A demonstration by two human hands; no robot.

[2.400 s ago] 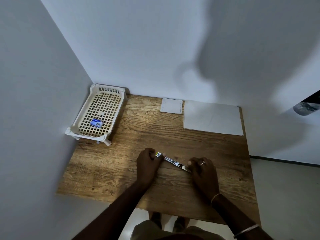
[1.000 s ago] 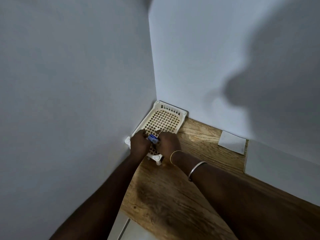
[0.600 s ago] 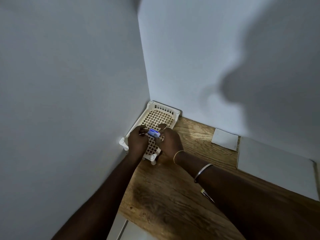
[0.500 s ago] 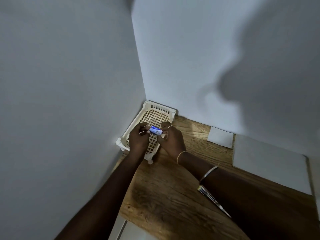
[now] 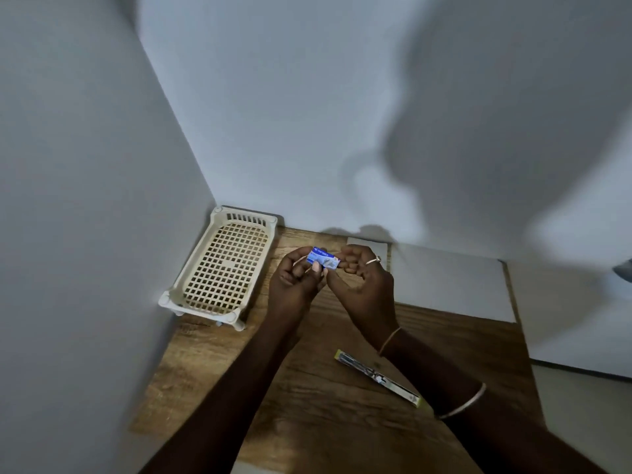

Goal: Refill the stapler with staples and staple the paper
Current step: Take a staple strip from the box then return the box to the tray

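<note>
A small blue staple box [image 5: 322, 258] is held above the wooden table [image 5: 307, 388] between both hands. My left hand [image 5: 294, 280] pinches its left end with thumb and fingers. My right hand [image 5: 362, 282] grips its right end with curled fingers. The stapler [image 5: 376, 377] lies opened out flat on the table, under my right forearm. A large white sheet of paper [image 5: 448, 285] lies at the back right, with a smaller white sheet [image 5: 383, 249] beside it, partly hidden by my right hand.
A cream plastic basket [image 5: 191, 295] with nothing in it stands in the back left corner against the walls. White walls close off the table on the left and at the back. The table's right edge drops to the floor.
Both hands left the stapler on the table, reached into the basket, took the blue staple box and brought it out to the right over the table.
</note>
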